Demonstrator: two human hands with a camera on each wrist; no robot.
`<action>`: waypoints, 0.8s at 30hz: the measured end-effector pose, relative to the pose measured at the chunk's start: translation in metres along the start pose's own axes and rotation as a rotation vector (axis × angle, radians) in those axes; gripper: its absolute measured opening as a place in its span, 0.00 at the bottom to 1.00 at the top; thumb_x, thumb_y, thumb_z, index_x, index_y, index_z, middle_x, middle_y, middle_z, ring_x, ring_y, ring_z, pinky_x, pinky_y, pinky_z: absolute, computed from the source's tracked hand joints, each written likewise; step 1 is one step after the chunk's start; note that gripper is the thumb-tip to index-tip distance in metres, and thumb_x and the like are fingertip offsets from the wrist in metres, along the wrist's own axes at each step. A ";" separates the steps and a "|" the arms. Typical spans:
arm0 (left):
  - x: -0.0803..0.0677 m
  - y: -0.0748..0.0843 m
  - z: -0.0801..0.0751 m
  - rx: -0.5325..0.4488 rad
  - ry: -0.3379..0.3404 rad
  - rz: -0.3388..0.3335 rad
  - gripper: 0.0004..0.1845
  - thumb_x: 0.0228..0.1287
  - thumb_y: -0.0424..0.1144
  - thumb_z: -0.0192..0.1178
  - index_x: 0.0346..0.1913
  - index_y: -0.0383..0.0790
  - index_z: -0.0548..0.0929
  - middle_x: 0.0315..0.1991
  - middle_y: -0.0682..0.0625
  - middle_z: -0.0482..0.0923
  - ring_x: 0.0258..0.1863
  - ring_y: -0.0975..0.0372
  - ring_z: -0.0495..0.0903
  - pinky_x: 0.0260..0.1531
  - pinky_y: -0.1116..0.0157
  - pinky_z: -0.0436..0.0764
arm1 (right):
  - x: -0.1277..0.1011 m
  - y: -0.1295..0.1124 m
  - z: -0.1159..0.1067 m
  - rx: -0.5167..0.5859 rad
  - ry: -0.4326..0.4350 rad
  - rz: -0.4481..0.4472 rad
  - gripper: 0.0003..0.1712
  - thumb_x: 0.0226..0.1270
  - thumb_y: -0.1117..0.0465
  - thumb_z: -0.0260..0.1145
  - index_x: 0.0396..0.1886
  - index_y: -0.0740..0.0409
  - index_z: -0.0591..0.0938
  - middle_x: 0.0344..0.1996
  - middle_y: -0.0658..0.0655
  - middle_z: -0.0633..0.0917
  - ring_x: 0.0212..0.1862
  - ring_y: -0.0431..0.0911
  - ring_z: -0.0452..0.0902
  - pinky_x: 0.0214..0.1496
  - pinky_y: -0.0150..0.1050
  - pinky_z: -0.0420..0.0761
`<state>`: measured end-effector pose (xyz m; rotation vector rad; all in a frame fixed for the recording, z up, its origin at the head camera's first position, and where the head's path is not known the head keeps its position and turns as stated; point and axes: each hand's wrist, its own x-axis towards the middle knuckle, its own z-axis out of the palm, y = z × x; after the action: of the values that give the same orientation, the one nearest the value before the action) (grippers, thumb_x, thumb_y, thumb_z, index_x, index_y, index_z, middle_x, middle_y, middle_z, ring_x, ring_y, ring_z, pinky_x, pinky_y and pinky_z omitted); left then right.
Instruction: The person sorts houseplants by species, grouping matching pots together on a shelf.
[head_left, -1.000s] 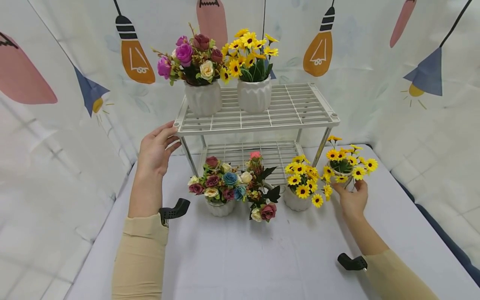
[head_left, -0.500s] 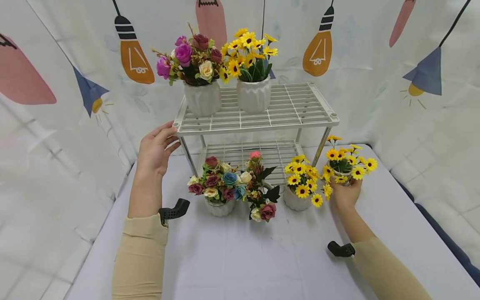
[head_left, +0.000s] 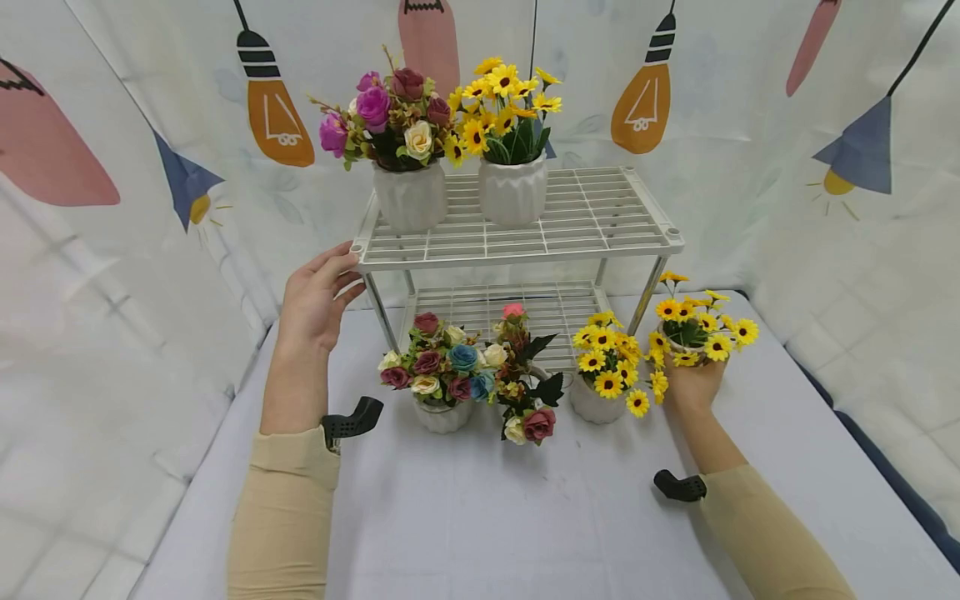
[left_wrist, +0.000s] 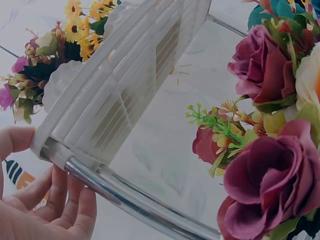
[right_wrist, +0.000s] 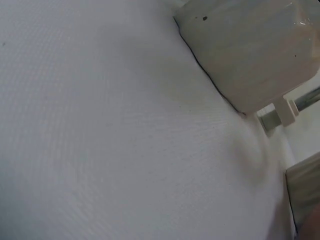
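**Two hands at the white rack: one on its corner, one round a sunflower pot**

Head view: the two-tier white rack stands on the grey table and serves as the landmark here. The left hand rests against the rack's front-left top corner, fingers nearly straight and touching the frame — nothing is clasped. The right hand is just off the rack's front-right leg, fingers curled round the small sunflower pot, which it holds a little above the table. On the rack's top tier stand a rose pot at the left and, touching blooms with it, a second sunflower pot. In front of the lower tier, on the table, are a mixed-rose pot, a tipped rose bunch beside it, and a low sunflower pot nearest the held one.

Left wrist view: the fingertips lie under and beside the rack's corner and its chrome leg, loosely spread. Dark roses fill the right side.

Right wrist view: mostly grey cloth and a pale pot wall — the hand's fingers cannot be made out here.
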<state>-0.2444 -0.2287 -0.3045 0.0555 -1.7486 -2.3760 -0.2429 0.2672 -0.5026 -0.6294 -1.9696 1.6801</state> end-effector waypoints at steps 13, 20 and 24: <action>-0.001 0.002 0.000 0.007 0.004 0.009 0.27 0.74 0.37 0.64 0.70 0.29 0.74 0.53 0.49 0.79 0.49 0.60 0.77 0.56 0.61 0.72 | 0.001 0.002 -0.003 0.004 0.012 -0.024 0.51 0.63 0.67 0.73 0.82 0.51 0.59 0.76 0.53 0.66 0.76 0.42 0.58 0.75 0.32 0.58; -0.001 0.001 0.000 0.002 0.003 -0.003 0.27 0.73 0.37 0.64 0.70 0.29 0.73 0.52 0.49 0.79 0.48 0.60 0.77 0.55 0.62 0.73 | -0.007 0.003 -0.003 0.000 0.145 0.078 0.39 0.56 0.56 0.83 0.64 0.54 0.73 0.53 0.54 0.77 0.53 0.43 0.73 0.50 0.31 0.76; -0.001 -0.001 0.000 -0.001 0.004 0.003 0.27 0.73 0.36 0.64 0.70 0.28 0.73 0.52 0.49 0.80 0.48 0.59 0.77 0.55 0.61 0.73 | -0.008 0.003 -0.007 0.002 0.201 0.040 0.34 0.50 0.44 0.85 0.45 0.51 0.72 0.36 0.49 0.70 0.34 0.40 0.71 0.35 0.32 0.70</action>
<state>-0.2439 -0.2284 -0.3053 0.0567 -1.7445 -2.3729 -0.2323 0.2682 -0.5052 -0.8081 -1.8242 1.5748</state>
